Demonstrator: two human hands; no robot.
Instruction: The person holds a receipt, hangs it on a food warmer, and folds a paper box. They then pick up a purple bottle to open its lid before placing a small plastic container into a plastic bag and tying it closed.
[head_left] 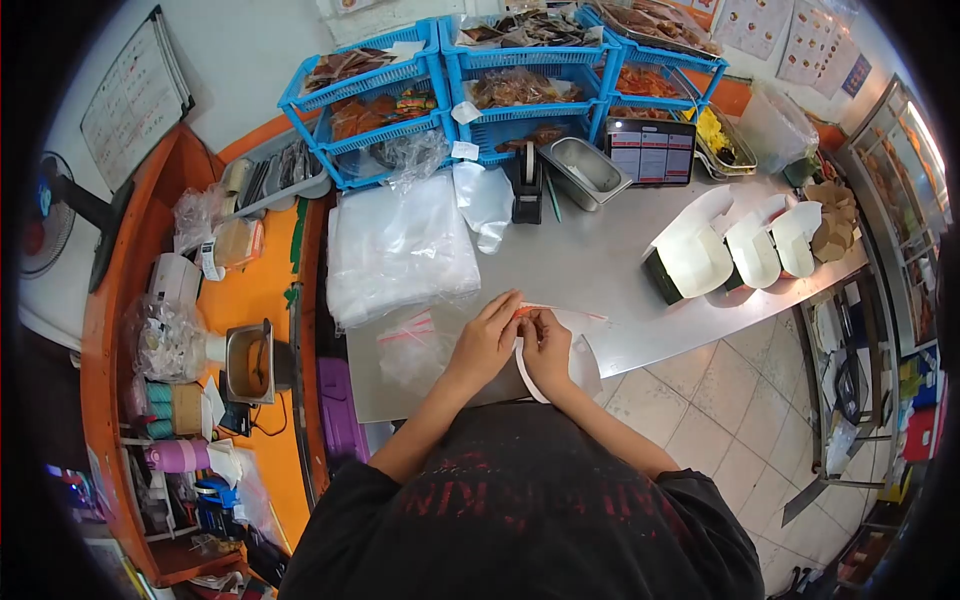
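Note:
Close to my body at the table's front edge, a white paper carton blank [588, 362] with a curved side and a thin orange-red edge is between my hands. My left hand [486, 342] has its fingers pressed together at the carton's upper end. My right hand [545, 350] pinches the same end, its fingertips touching those of the left. A small orange patch shows between the fingers; the exact grip is partly hidden. Left of my hands lies a clear zip bag [412, 350] with a red stripe. Behind it is a stack of clear plastic bags [400, 250].
Formed white paper cartons [695, 255] stand at the table's right, beside brown paper holders [835, 222]. Along the back are blue basket racks [450, 85], a tape dispenser [527, 185], a metal container [585, 172] and a tablet [650, 152]. An orange shelf [225, 300] borders the left.

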